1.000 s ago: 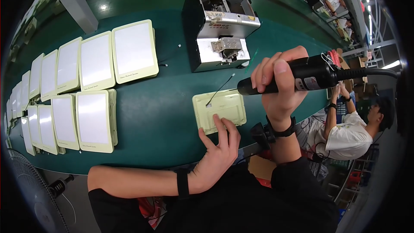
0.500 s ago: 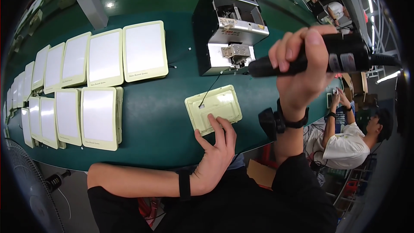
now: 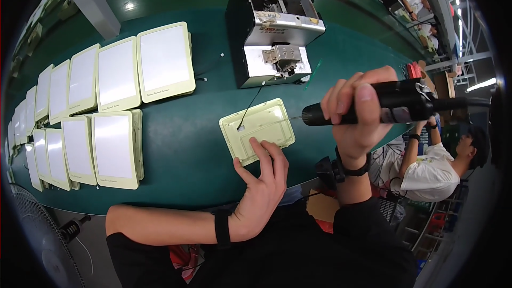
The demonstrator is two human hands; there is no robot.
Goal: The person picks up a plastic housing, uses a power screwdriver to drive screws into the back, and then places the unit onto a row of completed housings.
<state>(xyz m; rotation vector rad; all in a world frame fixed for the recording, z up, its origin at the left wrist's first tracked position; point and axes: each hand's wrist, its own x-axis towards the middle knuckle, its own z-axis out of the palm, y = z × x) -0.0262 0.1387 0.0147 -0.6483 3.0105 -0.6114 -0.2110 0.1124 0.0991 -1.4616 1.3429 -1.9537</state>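
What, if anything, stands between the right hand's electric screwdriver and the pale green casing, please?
Nothing visible stands between the electric screwdriver and the casing; the left hand touches its near side, and the black cable crosses its far edge.

Panels (image 3: 164, 61) lie in two rows on the table (image 3: 176, 154), left of the casing (image 3: 258, 124), which sits before the machine (image 3: 277, 31).

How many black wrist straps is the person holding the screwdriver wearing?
2: one strap around the wrist of the left hand, another strap around the wrist of the right hand. No third one shows, though the sleeves could hide more.
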